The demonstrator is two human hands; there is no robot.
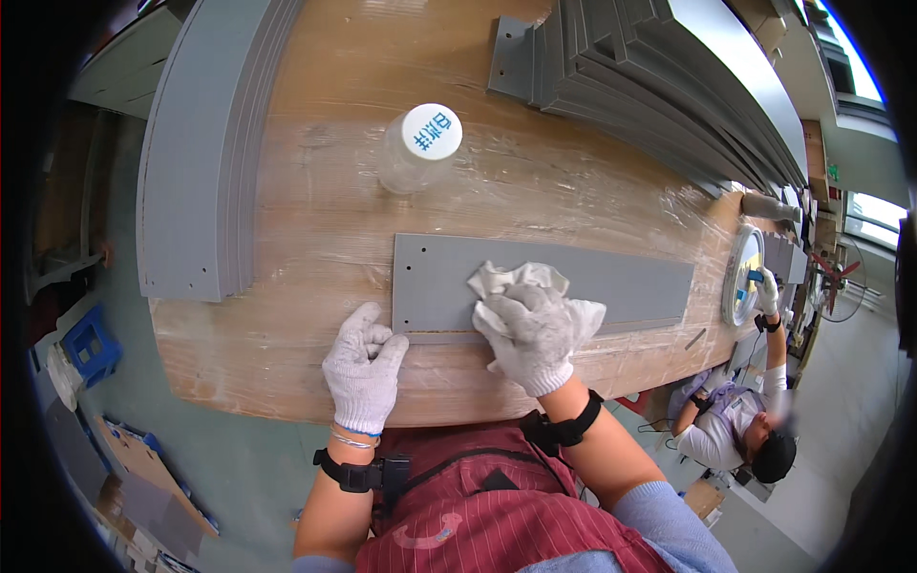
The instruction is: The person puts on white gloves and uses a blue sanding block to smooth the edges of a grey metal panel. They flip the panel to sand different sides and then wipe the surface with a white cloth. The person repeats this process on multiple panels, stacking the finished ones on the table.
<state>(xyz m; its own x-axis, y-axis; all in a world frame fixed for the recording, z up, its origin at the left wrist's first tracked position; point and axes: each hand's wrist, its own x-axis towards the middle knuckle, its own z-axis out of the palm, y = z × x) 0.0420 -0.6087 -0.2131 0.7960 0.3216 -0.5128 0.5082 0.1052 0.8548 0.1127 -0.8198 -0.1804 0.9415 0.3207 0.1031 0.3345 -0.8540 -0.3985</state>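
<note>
A long grey panel [630,286] with small holes near its left end lies flat on the wrapped tabletop in front of me. My right hand [530,329], in a white knit glove, presses a crumpled white cloth [516,277] onto the panel's face, fingers bunched over it. My left hand [363,368], gloved too, rests on the table beside the panel's near left corner. Its fingers are loosely bent with the thumb apart, the thumb tip at or close to the corner; nothing shows in it. Beyond the panel stands a clear bottle [406,170] with a white lid.
Stacked grey panels [196,153] line the table's left side. Another grey stack [650,86] fills the far right. A round lidded tub [743,277] sits at the right end, where a co-worker's gloved hand [767,291] reaches. A blue stool [91,344] stands on the floor at left.
</note>
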